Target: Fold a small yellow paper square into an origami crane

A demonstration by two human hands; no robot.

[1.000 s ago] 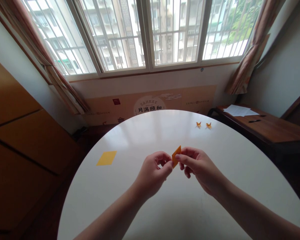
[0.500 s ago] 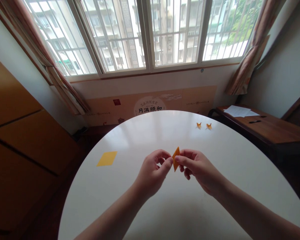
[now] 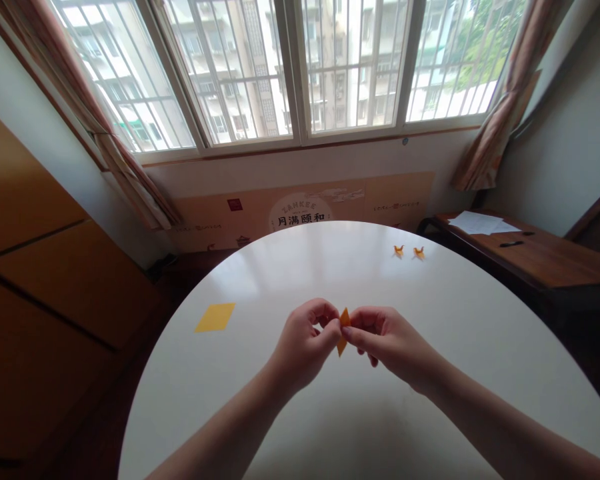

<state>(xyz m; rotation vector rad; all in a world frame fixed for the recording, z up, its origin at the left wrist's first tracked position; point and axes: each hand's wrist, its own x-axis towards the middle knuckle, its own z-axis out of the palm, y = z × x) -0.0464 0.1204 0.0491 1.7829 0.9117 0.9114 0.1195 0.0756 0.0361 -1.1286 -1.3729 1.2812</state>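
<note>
A small folded piece of orange paper (image 3: 342,345), narrow and diamond-shaped, is held upright above the white table. My left hand (image 3: 307,340) pinches its left edge between thumb and forefinger. From the other side my right hand (image 3: 387,339) grips it the same way, with the lower fingers curled beneath. The fingertips cover the middle of the paper, so its creases are hidden. A flat yellow paper square (image 3: 215,317) lies on the table to the left of my hands.
Two small folded paper birds (image 3: 399,251) stand near the far right edge of the round white table (image 3: 300,267). Beyond it on the right is a brown wooden table (image 3: 555,253) with white sheets (image 3: 483,223). A barred window and curtains are behind.
The folded paper has shifted slightly left and down and now looks narrower. My right hand has moved left, bringing its fingertips closer to my left hand's.
</note>
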